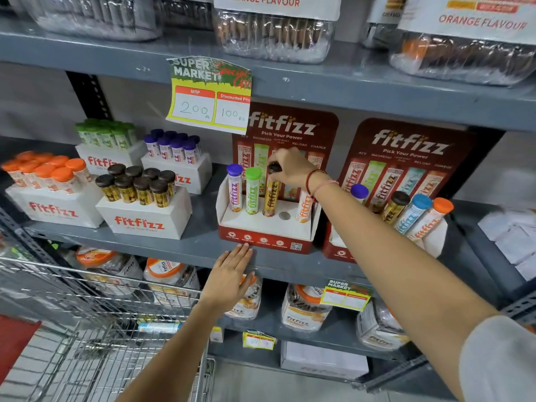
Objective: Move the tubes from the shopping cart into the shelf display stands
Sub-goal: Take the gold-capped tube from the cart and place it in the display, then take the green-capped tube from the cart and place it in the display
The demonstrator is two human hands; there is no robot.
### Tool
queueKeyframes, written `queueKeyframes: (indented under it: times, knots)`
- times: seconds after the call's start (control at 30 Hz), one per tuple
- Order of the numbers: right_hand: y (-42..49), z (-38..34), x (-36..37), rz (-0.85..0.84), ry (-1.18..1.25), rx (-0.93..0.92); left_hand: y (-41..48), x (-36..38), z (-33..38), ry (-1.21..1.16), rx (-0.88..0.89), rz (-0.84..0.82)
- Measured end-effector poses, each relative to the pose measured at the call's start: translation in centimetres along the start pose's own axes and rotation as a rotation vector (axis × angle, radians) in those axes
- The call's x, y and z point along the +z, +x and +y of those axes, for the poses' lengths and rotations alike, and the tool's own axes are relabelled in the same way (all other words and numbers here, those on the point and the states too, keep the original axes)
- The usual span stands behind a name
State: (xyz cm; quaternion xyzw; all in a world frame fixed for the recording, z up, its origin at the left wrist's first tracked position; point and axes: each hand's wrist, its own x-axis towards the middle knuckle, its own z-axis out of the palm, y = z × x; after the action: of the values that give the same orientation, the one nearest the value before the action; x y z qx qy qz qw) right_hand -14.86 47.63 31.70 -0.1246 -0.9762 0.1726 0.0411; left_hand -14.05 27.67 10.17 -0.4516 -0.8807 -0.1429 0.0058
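My right hand (290,166) grips the dark cap of a yellow tube (271,198) that stands in the third hole of the red and white display stand (265,230) on the middle shelf. The same stand holds a purple-capped tube (235,188), a green-capped tube (253,191) and an orange tube (304,208); one hole (284,216) is bare. My left hand (232,274) lies flat and open against the shelf edge just below the stand. One light blue tube (159,327) lies in the wire shopping cart (87,314) at the lower left.
A second display stand (435,236) at the right holds several tubes. White boxes of orange, brown, green and purple tubes (139,219) stand at the left. A price tag (208,94) hangs from the upper shelf. Jars fill the shelf below.
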Motion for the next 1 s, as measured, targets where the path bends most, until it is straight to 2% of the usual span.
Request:
queueKeyframes:
  times: [0.33, 0.5, 0.57, 0.7, 0.77, 0.87, 1.0]
  knots:
    - [0.1, 0.2, 1.2, 0.001, -0.002, 0.023, -0.1, -0.2, 0.2, -0.013, -0.001, -0.013]
    - [-1.2, 0.1, 1.2, 0.048, 0.031, -0.002, -0.4, -1.1, 0.2, -0.066, -0.007, 0.056]
    - [-2.3, 0.2, 1.5, 0.119, 0.046, 0.015, -1.1, -1.8, -0.2, -0.098, -0.051, 0.115]
    - [-4.8, 0.3, 3.0, 0.410, 0.047, -0.030, -3.9, -3.0, -2.1, -0.162, -0.165, 0.230]
    - [-5.9, -0.4, 4.3, 0.486, 0.104, -0.056, -5.9, -3.2, -3.4, -0.187, -0.235, 0.274]
    - [-7.2, -2.6, 7.2, 0.457, 0.176, -0.151, -9.5, -3.6, -5.0, -0.209, -0.324, 0.293]
    - [-8.5, -6.8, 12.0, 0.305, 0.228, -0.258, -14.2, -3.3, -6.5, -0.183, -0.477, 0.275]
